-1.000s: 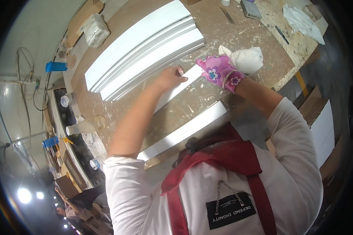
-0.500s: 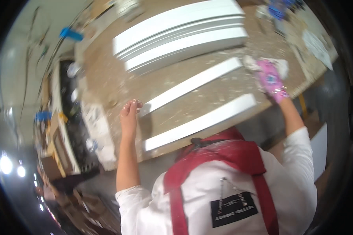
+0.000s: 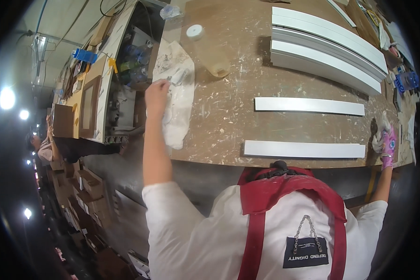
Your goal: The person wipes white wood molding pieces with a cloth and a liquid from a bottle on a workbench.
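Note:
My bare left hand (image 3: 157,94) is curled on a crumpled white cloth (image 3: 176,100) that lies over the left end of the brown workbench (image 3: 228,116). My right hand (image 3: 388,144), in a pink flowered glove, grips a white rag (image 3: 379,136) at the bench's far right, just past the end of the near white strip (image 3: 304,150). A second white strip (image 3: 309,106) lies parallel behind it. Neither hand touches a strip.
A stack of long white mouldings (image 3: 329,46) lies at the back right. A tan container (image 3: 215,66) and a white lid (image 3: 194,31) sit behind the cloth. Another person (image 3: 41,145) works far left near shelves; cardboard boxes (image 3: 91,191) line the floor.
My left hand left the end of the far strip and went left onto the white cloth. My gloved right hand with the rag slid down to the right end of the near strip.

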### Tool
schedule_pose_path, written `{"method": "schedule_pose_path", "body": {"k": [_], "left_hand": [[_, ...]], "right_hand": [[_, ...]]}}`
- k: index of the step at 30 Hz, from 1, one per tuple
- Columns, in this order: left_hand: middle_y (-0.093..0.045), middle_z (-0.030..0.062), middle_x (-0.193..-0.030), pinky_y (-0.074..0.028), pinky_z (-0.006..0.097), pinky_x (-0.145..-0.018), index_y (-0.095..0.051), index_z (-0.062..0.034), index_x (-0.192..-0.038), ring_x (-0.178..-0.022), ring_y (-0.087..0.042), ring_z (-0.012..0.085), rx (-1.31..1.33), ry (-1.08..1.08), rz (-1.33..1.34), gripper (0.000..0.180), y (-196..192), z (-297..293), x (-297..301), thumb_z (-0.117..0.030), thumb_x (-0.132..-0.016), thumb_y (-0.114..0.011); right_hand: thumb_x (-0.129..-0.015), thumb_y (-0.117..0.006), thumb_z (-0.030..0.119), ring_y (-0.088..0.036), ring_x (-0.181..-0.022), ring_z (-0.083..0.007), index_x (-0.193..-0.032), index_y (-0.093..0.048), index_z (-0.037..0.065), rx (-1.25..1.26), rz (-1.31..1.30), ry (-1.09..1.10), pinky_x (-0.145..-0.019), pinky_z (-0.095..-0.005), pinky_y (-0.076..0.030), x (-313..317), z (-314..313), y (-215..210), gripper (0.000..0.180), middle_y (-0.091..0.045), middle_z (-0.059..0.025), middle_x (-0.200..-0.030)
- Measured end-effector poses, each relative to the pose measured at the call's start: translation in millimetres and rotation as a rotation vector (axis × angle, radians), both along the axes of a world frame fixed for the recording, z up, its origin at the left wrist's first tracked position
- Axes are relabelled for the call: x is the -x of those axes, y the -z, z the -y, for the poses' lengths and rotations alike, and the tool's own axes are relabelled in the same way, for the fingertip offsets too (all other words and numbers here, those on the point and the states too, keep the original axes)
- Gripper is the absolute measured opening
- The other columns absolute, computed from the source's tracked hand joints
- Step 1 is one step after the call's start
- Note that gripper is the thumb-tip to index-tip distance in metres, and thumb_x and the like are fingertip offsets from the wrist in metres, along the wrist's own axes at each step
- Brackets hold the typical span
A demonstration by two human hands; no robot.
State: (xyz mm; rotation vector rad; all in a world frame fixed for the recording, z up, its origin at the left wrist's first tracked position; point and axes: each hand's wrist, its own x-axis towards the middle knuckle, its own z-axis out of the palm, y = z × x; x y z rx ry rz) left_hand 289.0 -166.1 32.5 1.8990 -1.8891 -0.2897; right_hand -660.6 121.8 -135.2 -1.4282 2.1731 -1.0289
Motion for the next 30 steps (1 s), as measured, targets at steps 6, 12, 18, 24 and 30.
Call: {"method": "schedule_pose_path", "body": {"k": [6, 12, 18, 24, 30], "left_hand": [[-0.064, 0.0138, -0.093, -0.049, 0.044, -0.078, -0.066, -0.009, -0.088, -0.09, -0.061, 0.0329, -0.14, 0.145, 0.581, 0.02, 74, 41, -11, -0.027, -0.083, -0.059], [-0.063, 0.019, -0.085, -0.046, 0.048, -0.071, -0.063, -0.004, -0.085, -0.08, -0.06, 0.0386, -0.011, 0.039, 0.417, 0.016, 107, 30, -28, -0.018, -0.08, -0.057], [-0.063, 0.0121, -0.081, -0.048, 0.035, -0.066, -0.062, -0.0013, -0.095, -0.072, -0.059, 0.0258, 0.073, 0.152, 0.144, 0.016, 43, -4, 69, -0.015, -0.087, -0.058], [-0.06, -0.0002, -0.086, -0.045, 0.022, -0.071, -0.064, -0.0006, -0.11, -0.079, -0.055, 0.0074, -0.221, 0.489, -0.66, 0.024, 16, -41, 316, -0.012, -0.089, -0.063], [-0.066, 0.0041, -0.084, -0.048, 0.024, -0.072, -0.063, 0.0008, -0.101, -0.077, -0.06, 0.0088, -0.434, 0.746, -0.841, 0.018, 33, -59, 503, -0.011, -0.088, -0.063]], "right_hand": [[-0.091, -0.055, 0.018, -0.051, -0.115, -0.0218, -0.134, -0.045, -0.003, -0.026, -0.194, 0.015, -0.099, -0.0313, -0.039, -38, -7, 37, 0.049, -0.055, -0.0109, -0.125], [-0.091, -0.05, 0.026, -0.047, -0.122, -0.0353, -0.129, -0.049, -0.001, -0.091, -0.571, 0.254, -0.106, -0.0413, -0.035, -148, 0, -29, 0.047, -0.052, -0.0217, -0.13], [-0.083, -0.053, 0.02, -0.057, -0.1, -0.038, -0.117, -0.057, 0.008, -0.047, -0.354, 0.333, -0.091, -0.0454, -0.042, -203, 24, -81, 0.036, -0.061, -0.0189, -0.108], [-0.08, -0.059, 0.011, -0.058, -0.096, -0.0363, -0.111, -0.06, 0.007, -0.003, -0.436, 0.351, -0.087, -0.0433, -0.044, -209, 24, -70, 0.031, -0.061, -0.0165, -0.104], [-0.079, -0.06, 0.01, -0.057, -0.097, -0.034, -0.11, -0.061, 0.006, 0.102, -0.354, 0.341, -0.086, -0.0425, -0.044, -211, 24, -71, 0.032, -0.06, -0.0154, -0.104]]}}
